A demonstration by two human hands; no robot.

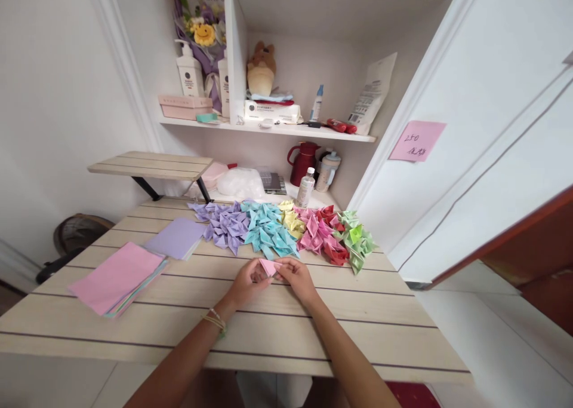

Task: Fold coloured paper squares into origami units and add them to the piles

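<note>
Both my hands meet at the middle of the wooden table [367, 318] over a small pink folded paper piece [270, 267]. My left hand [248, 282] pinches its left side, fingers closed on it. My right hand [296, 276] pinches its right side. Just beyond them lies a row of finished folded paper pieces: purple [224, 224], blue [268, 232], yellow [292, 218], pink and red [322, 235], green [356, 241].
A stack of pink paper sheets [117, 276] and a purple stack [178, 238] lie at the left. A water bottle [306, 188], red jug [303, 162] and plastic bag [240, 183] stand behind. Shelves hold bottles and boxes. A pink sticky note [416, 140] hangs on the white door at right.
</note>
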